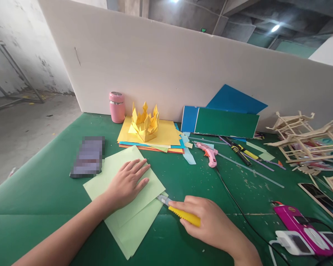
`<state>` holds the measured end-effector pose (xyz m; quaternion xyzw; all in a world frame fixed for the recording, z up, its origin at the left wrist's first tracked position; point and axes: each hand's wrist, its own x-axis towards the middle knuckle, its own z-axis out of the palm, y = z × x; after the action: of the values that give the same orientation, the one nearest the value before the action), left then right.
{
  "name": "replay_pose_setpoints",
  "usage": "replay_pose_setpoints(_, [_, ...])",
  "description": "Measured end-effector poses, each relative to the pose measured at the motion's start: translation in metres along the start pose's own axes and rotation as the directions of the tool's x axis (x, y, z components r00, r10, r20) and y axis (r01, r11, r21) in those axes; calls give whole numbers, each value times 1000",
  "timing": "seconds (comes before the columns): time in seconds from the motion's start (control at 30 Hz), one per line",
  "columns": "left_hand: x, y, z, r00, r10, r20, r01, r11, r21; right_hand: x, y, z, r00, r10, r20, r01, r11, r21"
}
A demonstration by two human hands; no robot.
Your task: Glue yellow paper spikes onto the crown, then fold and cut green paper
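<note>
A pink insulated cup [117, 108] stands upright at the back of the green table [183, 244], its lid on, so what it holds is hidden. Beside it, a yellow folded-paper crown [145, 132] rests on a stack of coloured paper [168, 136].

The left hand [131, 183] lies palm down on a pale green paper sheet [150, 190], its four fingers extended and slightly spread, the thumb standing apart from them. This sheet sits toward the front of the table, partly covering a second pale green sheet [135, 231].

The right hand [199, 218] holds a yellow utility knife [185, 215], fingers closed round the handle and the index finger stretched along its top. The knife's front end reaches the sheets near their right corner; whether the blade lies between them cannot be told.

A pink glue gun [209, 153] lies farther back, right of the paper stack.
</note>
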<state>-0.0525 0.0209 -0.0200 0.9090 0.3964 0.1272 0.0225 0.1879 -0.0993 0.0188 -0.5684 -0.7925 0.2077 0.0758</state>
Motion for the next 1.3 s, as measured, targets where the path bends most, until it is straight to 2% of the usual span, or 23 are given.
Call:
replay_pose_setpoints(0.3, [-2, -3, 3, 999, 28, -38, -27, 999, 20, 9, 11, 0, 998, 46, -33, -46, 999, 2])
replay_pose_setpoints(0.63, [-1, -2, 2, 1000, 11, 11, -12, 1000, 28, 26, 11, -9, 1000, 10, -13, -11, 998, -56])
replay_pose_setpoints(0.83, [-2, -2, 4, 1000, 15, -11, -15, 1000, 13, 35, 12, -9, 998, -42, -37, 40, 997, -61])
replay_pose_setpoints(1.03, [-2, -2, 5, 1000, 14, -11, -14, 1000, 10, 34, 16, -5, 995, -77, -69, 73, 995, -64])
replay_pose_setpoints(1.3, [-2, -1, 3, 1000, 18, 13, -18, 1000, 23, 34, 20, -7, 995, -57, -85, 52, 997, -51])
